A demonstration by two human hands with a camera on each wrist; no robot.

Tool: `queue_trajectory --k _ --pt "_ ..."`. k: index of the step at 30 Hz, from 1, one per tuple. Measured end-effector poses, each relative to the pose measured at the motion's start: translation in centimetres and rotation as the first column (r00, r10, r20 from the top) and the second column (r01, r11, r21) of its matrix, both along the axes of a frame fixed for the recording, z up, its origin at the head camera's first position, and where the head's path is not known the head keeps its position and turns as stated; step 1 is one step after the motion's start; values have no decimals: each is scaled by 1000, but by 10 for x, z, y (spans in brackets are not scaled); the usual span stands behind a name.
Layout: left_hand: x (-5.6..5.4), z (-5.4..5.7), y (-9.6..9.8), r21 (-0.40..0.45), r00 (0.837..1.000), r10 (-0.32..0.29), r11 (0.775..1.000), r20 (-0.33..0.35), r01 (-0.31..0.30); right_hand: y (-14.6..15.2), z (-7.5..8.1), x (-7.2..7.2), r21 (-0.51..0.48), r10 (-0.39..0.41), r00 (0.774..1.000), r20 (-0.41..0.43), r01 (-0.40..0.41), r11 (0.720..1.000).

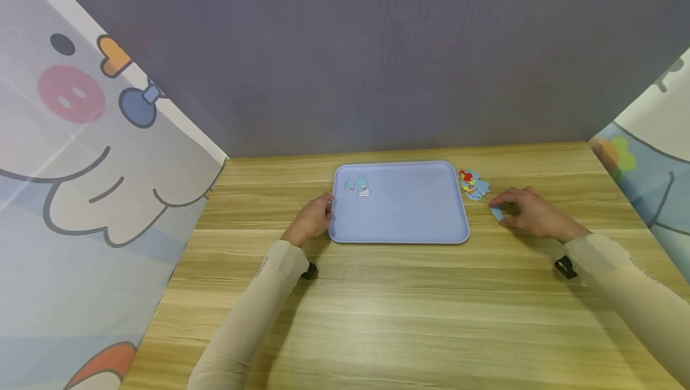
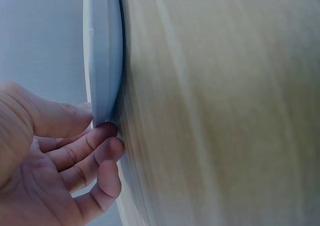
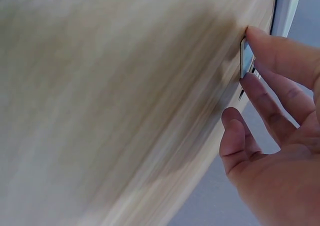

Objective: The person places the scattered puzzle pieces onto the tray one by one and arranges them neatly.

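A pale blue-violet tray (image 1: 401,210) lies on the wooden table. My left hand (image 1: 314,217) grips its left rim, and in the left wrist view the thumb is on the rim with fingertips at the underside of the tray edge (image 2: 106,51). Just right of the tray, my right hand (image 1: 530,213) pinches a flat light-blue puzzle piece (image 1: 496,213) between thumb and fingers, close to the tabletop. The right wrist view shows this piece (image 3: 246,58) on edge. Inside the tray, at the upper left, lie a small light-blue piece (image 1: 350,184) and a taller joined-looking cluster (image 1: 363,186).
Beside the tray's right edge is a loose pile of several puzzle pieces (image 1: 474,186), blue with red and yellow parts. A grey partition (image 1: 409,60) rises behind the table (image 1: 399,306). Panels with cartoon prints (image 1: 97,168) stand on both sides.
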State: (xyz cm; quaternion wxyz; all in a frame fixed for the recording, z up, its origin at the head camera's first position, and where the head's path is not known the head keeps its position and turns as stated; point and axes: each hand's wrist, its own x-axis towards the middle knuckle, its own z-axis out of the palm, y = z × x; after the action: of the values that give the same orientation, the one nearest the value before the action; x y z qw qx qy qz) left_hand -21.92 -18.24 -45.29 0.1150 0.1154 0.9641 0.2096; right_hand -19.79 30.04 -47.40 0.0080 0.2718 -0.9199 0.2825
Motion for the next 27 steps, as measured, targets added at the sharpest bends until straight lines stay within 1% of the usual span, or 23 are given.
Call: queue_trajectory --k 3,6,9,12,21,27 --pt "0 0 0 0 1000 -4 1000 -7 4 1 0 0 -21 35 999 -40 -36 999" --pt "0 -1 0 0 1000 -11 1000 -16 11 2 -1 1 -21 73 993 -90 -75 997" --pt "-1 -1 -1 -1 1000 -14 1000 -18 14 2 0 2 -6 87 990 -114 -88 996" --pt "-1 -1 0 -4 1000 -14 1000 -14 14 2 1 3 0 81 991 -102 -81 997" --pt "0 -1 -1 -13 1000 -5 1000 -3 5 1 3 4 5 29 999 -31 -29 1000" --pt "-1 -1 -1 -12 1000 2 1000 3 -2 1 3 3 13 69 995 -74 -68 998"
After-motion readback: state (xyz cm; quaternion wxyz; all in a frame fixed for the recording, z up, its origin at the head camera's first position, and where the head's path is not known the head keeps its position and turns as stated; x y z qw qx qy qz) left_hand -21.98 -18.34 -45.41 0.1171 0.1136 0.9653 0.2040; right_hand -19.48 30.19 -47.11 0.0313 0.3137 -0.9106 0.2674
